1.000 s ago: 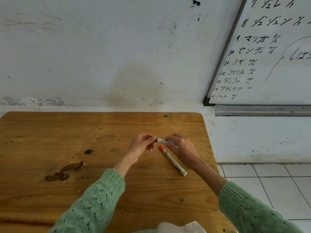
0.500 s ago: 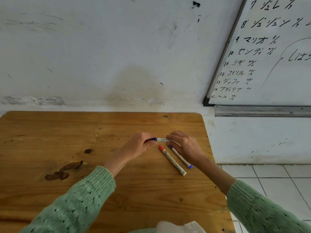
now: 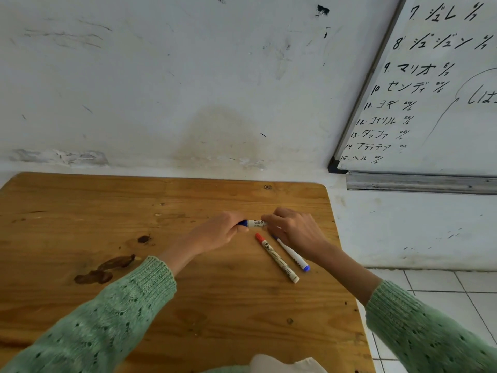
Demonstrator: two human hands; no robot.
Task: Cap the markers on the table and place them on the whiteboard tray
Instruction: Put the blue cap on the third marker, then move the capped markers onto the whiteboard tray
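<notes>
A white marker with a blue cap (image 3: 255, 223) is held level just above the wooden table (image 3: 80, 211). My left hand (image 3: 217, 232) is closed on its blue cap end. My right hand (image 3: 293, 230) grips the white barrel from the other side. Below them a red-capped marker (image 3: 277, 257) lies on the table, pointing away to the left. Beside it on the right lies a thinner blue-ended marker (image 3: 291, 254), its far end under my right hand. The metal whiteboard tray (image 3: 419, 183) runs along the bottom of the whiteboard (image 3: 443, 103) at the upper right.
The table stands against a scuffed white wall; its right edge drops to a white tiled floor (image 3: 443, 292). Dark stains (image 3: 105, 270) mark the wood at the left. A pale cloth (image 3: 282, 364) peeks in at the bottom edge.
My left hand has rolled over and closed around the blue cap. My right hand shifted, and the thinner blue-ended marker came into sight beside the red one.
</notes>
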